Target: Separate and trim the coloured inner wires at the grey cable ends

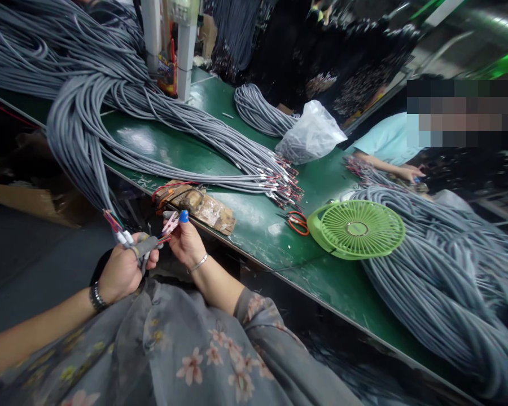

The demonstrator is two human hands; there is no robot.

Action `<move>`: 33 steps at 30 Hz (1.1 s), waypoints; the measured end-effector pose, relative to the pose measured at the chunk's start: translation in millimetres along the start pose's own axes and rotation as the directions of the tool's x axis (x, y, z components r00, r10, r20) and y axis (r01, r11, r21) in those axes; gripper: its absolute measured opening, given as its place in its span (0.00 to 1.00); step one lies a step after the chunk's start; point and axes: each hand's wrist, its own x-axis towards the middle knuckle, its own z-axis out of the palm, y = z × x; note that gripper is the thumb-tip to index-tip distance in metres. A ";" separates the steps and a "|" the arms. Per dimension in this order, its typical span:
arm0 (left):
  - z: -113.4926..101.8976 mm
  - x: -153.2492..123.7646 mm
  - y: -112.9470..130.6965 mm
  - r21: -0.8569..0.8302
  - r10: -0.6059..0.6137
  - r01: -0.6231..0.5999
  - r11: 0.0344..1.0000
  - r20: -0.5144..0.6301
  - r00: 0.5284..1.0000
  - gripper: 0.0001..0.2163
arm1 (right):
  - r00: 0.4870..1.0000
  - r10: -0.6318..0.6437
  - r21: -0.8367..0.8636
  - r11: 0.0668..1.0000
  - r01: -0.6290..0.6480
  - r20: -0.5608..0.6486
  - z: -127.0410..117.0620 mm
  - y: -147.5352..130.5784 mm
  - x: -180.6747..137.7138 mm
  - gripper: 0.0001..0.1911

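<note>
My left hand (122,269) is closed round the end of a grey cable (129,243) that hangs down from a big bundle of grey cables (80,129) draped over the green table's edge (254,254). My right hand (185,239) is closed on a small pink-handled cutter (170,221), its tip at the coloured wires sticking out of the cable end. A blue cap covers that hand's thumb tip. Both hands work below the table edge, over my flowered lap.
More cable bundles (237,163) with stripped red-tipped ends lie across the table. A green fan (358,228), orange scissors (298,221), a taped block (198,203) and a plastic bag (311,135) sit nearby. A co-worker's hand (410,173) works at right beside another cable heap (449,270).
</note>
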 end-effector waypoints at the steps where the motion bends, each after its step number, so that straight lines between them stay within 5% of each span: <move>1: -0.1 0.5 -0.4 0.005 -0.001 0.001 1.000 0.000 1.000 0.15 | 1.000 -0.015 -0.003 1.000 0.015 -0.007 0.7 0.8 0.0 0.25; 8: -5.4 0.2 -7.0 0.063 0.051 -0.058 0.996 0.101 0.994 0.17 | 0.997 0.001 -0.092 0.996 0.007 0.081 -7.8 2.1 -6.2 0.34; 15: -16.4 -4.3 -15.3 0.089 0.088 -0.099 0.991 0.129 0.988 0.17 | 0.940 0.216 -0.320 0.939 -0.126 0.265 -33.4 -10.5 -24.4 0.35; 21: -25.7 -1.9 -18.6 0.226 0.121 -0.179 0.958 0.251 0.961 0.14 | 0.934 0.152 -0.495 0.868 0.031 0.323 -31.3 -25.4 -29.1 0.28; 25: -25.5 3.1 -11.8 0.363 -0.033 -0.165 0.917 0.481 0.876 0.09 | 0.906 0.141 -0.576 0.807 0.128 0.399 -24.6 -30.5 -33.6 0.28; 28: -23.4 5.6 -6.9 0.441 -0.138 -0.147 0.885 0.550 0.823 0.06 | 0.885 0.137 -0.612 0.768 0.189 0.444 -23.0 -26.3 -37.1 0.29; 33: -24.2 7.0 -8.9 0.379 -0.111 -0.087 0.921 0.471 0.875 0.07 | 0.928 -0.009 -0.574 0.783 0.238 0.373 -31.8 -19.2 -38.6 0.27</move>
